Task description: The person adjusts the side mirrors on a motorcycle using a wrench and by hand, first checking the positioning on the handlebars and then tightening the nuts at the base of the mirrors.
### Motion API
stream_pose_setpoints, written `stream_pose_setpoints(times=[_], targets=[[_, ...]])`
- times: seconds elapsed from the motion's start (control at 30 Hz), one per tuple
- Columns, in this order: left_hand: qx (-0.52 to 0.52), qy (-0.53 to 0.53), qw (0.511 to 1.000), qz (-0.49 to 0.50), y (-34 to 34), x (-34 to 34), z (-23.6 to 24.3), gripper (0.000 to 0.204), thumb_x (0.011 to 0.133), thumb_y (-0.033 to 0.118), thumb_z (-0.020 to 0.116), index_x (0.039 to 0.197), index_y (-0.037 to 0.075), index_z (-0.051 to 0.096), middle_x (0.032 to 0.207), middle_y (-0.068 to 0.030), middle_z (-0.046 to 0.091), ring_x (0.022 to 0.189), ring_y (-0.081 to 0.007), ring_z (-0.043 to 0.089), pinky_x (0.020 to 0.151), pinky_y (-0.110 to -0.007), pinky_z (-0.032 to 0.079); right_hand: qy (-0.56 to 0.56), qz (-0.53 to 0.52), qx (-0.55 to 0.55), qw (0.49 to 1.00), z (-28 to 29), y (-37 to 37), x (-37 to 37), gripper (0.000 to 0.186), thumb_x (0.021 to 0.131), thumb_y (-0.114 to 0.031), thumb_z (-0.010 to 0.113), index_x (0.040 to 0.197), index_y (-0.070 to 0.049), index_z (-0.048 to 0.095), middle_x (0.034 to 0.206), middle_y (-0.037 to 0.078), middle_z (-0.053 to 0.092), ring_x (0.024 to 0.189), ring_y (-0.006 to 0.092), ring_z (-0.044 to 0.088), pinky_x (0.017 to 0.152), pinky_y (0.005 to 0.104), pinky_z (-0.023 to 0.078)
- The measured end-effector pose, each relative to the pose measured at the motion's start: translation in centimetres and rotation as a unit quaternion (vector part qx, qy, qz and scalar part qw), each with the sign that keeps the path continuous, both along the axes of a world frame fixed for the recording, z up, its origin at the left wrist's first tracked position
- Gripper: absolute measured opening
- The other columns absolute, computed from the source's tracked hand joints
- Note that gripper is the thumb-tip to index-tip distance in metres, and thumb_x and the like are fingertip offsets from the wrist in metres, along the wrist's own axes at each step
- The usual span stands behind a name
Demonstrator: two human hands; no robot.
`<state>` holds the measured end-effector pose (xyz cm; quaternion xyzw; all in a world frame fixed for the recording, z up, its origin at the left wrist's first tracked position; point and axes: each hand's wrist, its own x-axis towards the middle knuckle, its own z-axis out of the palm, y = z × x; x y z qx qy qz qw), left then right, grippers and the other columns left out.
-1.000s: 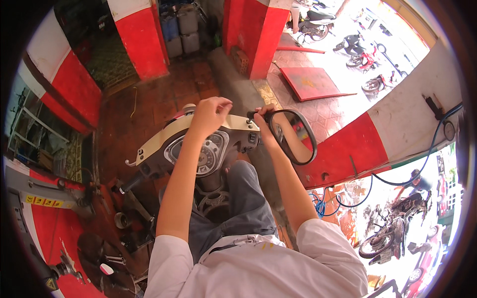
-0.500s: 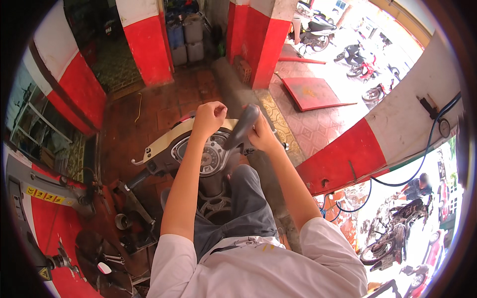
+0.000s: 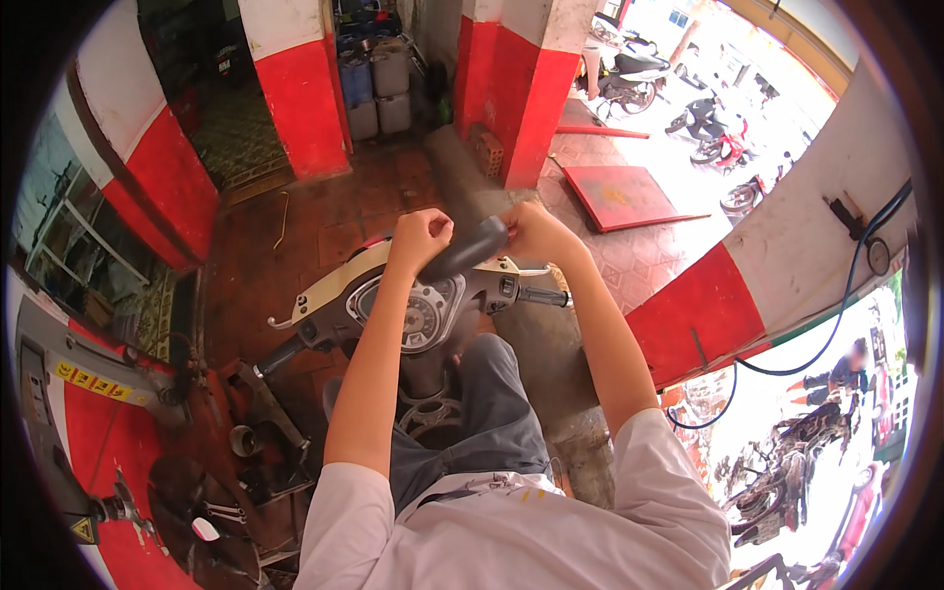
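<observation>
In front of me stands a scooter with a cream handlebar cover [image 3: 337, 278] and a round instrument cluster [image 3: 421, 317]. My right hand [image 3: 539, 234] is closed at the right end of a black rearview mirror [image 3: 468, 250], whose smooth back shows. The mirror slants over the top of the cluster; its stem is hidden. Just left of it, my left hand [image 3: 421, 238] is raised over the handlebar with its fingers curled into a pinch. Whatever those fingers hold, if anything, cannot be made out. The right handlebar grip [image 3: 543, 296] lies below my right forearm.
At the lower left, tools and metal parts lie near a metal bracket [image 3: 272, 405]. A red ramp plate [image 3: 629, 197] is on the tiles ahead right. Red-and-white pillars [image 3: 300, 108] stand ahead. A blue hose [image 3: 836, 324] hangs at right; motorcycles and a person are beyond.
The mirror has tipped from steep to nearly level and come closer to my left hand. My right hand has risen and turned over, uncovering the right handlebar grip. My left hand shifted slightly.
</observation>
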<state>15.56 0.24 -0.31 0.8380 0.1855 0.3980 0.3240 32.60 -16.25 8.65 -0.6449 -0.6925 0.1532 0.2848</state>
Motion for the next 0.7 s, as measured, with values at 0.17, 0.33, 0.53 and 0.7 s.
stream_pose_setpoints(times=[0.17,0.33,0.53,0.7], targets=[[-0.011,-0.022,0.999,0.029,-0.2,0.4,-0.3,0.015,0.080,0.014,0.073,0.088,0.001,0.071,0.078,-0.0149,0.072,0.072,-0.0246,0.071,0.066,-0.035,0.054,0.001,-0.043,0.005,0.999,-0.3,2.4,0.8,0.042,0.059,-0.031,0.092,0.076,0.001,0.071,0.064,0.017,0.063,0.059,0.0311,0.062,0.059,0.0390,0.048],[-0.033,0.041,0.998,0.028,-0.7,0.2,0.3,0.013,0.082,0.012,0.073,0.089,0.001,0.073,0.075,-0.0114,0.072,0.068,-0.0181,0.070,0.066,-0.031,0.055,-0.032,-0.090,0.004,0.995,-0.7,4.5,1.5,0.052,0.058,-0.043,0.092,0.070,0.001,0.066,0.060,0.016,0.060,0.056,0.0312,0.059,0.058,0.0399,0.047],[-0.039,0.046,0.998,0.020,-0.8,-0.1,0.5,0.014,0.082,0.012,0.074,0.089,0.000,0.073,0.077,-0.0116,0.072,0.068,-0.0182,0.070,0.066,-0.031,0.055,-0.043,-0.125,0.051,0.990,-2.0,6.3,2.3,0.053,0.059,-0.045,0.091,0.067,0.000,0.064,0.057,0.014,0.057,0.055,0.0302,0.057,0.056,0.0406,0.046],[-0.045,0.042,0.998,0.017,-0.5,-0.2,0.2,0.012,0.082,0.011,0.073,0.088,0.000,0.073,0.077,-0.0120,0.072,0.069,-0.0186,0.070,0.067,-0.031,0.055,0.066,-0.158,0.083,0.982,-4.3,7.2,3.3,0.050,0.064,-0.042,0.091,0.067,-0.001,0.063,0.054,0.005,0.052,0.050,0.0140,0.051,0.050,0.0342,0.041]])
